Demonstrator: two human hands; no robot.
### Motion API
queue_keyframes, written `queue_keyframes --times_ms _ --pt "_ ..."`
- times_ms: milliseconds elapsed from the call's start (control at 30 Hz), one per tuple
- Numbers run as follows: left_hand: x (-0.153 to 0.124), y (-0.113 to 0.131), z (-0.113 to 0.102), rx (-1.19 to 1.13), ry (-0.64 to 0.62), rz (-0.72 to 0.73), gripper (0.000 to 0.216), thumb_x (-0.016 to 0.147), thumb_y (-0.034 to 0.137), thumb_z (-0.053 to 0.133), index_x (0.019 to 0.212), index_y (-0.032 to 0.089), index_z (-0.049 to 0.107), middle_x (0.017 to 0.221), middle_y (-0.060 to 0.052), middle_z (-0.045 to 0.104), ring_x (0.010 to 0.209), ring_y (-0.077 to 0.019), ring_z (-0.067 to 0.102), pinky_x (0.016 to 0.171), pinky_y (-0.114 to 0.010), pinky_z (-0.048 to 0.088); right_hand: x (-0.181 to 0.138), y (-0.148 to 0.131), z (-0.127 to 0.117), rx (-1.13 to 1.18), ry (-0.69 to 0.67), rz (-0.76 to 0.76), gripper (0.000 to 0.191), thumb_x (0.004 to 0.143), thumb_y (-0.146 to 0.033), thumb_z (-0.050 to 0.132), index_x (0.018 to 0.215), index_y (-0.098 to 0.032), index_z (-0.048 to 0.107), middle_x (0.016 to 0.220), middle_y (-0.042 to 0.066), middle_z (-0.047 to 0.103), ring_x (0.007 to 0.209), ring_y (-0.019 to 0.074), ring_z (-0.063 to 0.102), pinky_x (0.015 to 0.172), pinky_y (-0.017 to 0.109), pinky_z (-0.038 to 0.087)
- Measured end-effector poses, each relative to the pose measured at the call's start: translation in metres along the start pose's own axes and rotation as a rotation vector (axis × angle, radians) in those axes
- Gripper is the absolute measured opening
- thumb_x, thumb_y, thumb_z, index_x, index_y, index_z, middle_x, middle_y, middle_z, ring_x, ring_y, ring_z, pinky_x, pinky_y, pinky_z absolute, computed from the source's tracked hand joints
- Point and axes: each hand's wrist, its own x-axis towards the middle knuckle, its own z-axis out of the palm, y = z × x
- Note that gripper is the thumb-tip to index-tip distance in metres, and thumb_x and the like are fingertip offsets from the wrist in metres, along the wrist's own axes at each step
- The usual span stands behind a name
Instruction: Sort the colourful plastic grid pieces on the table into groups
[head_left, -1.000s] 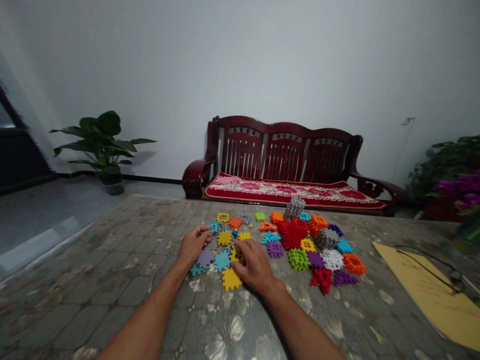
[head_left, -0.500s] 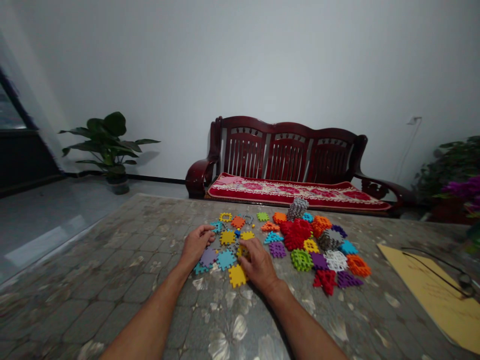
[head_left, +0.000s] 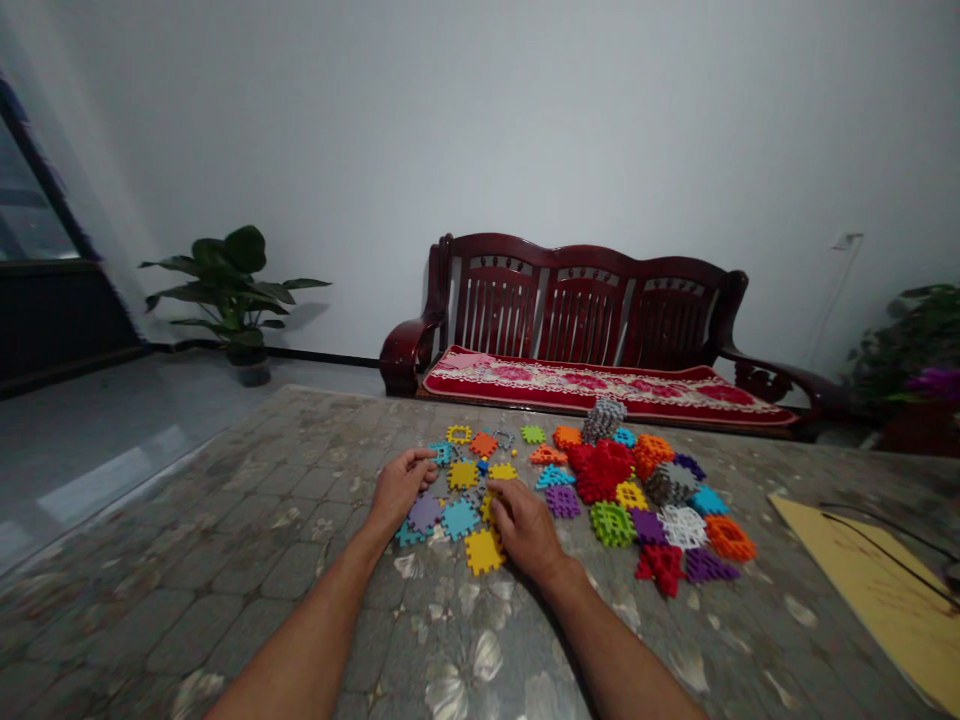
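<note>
Several flat, toothed plastic building tiles in many colours lie spread on the table (head_left: 225, 560). My left hand (head_left: 397, 485) rests at the left edge of the spread, fingers curled toward a teal tile (head_left: 442, 452), beside a purple tile (head_left: 424, 513). My right hand (head_left: 525, 525) lies knuckles up over a yellow piece (head_left: 489, 508), fingers bent down on it. A yellow tile (head_left: 484, 551) lies just in front of that hand and a blue tile (head_left: 458, 518) between the hands. A red cluster (head_left: 600, 470) sits further right.
A yellow envelope (head_left: 877, 590) with a black cord lies at the table's right. Behind the table stands a dark wooden bench (head_left: 585, 320) with a red cushion. A potted plant (head_left: 232, 290) stands on the floor at left, more plants at the far right.
The view has drifted a little to the left. Both hands stay on the same tiles; my right hand's fingers have curled tighter over the yellow piece.
</note>
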Motion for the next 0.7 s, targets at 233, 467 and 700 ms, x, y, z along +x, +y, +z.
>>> queue_keyframes --times_ms 233,467,700 --pt "-0.001 0.005 0.0 -0.061 0.003 -0.031 0.03 0.063 0.035 0.064 0.086 0.015 0.067 0.069 -0.002 0.069 0.058 -0.0127 0.061 0.055 -0.024 0.047 0.0 0.001 0.001 0.028 0.009 0.016 0.032 0.092 -0.017 0.044 0.115 -0.02 0.066 0.112 0.008 0.071 0.106 0.0191 0.066 0.095 0.034 0.051" --pt "-0.001 0.005 -0.003 -0.07 -0.011 -0.04 0.039 0.063 0.043 0.066 0.09 0.015 0.066 0.072 -0.002 0.068 0.058 -0.0116 0.06 0.057 -0.024 0.047 0.0 0.003 0.002 0.047 0.056 0.037 0.034 0.092 -0.016 0.042 0.114 -0.02 0.067 0.112 0.008 0.072 0.106 0.0193 0.066 0.095 0.034 0.051" --pt "-0.008 0.018 -0.013 -0.059 -0.232 -0.022 0.054 0.066 0.055 0.072 0.102 0.015 0.067 0.087 -0.006 0.072 0.074 -0.0154 0.065 0.062 -0.024 0.046 0.002 0.006 0.002 0.102 0.069 0.073 0.031 0.091 -0.018 0.045 0.112 -0.021 0.068 0.11 0.008 0.072 0.104 0.0207 0.067 0.092 0.035 0.052"
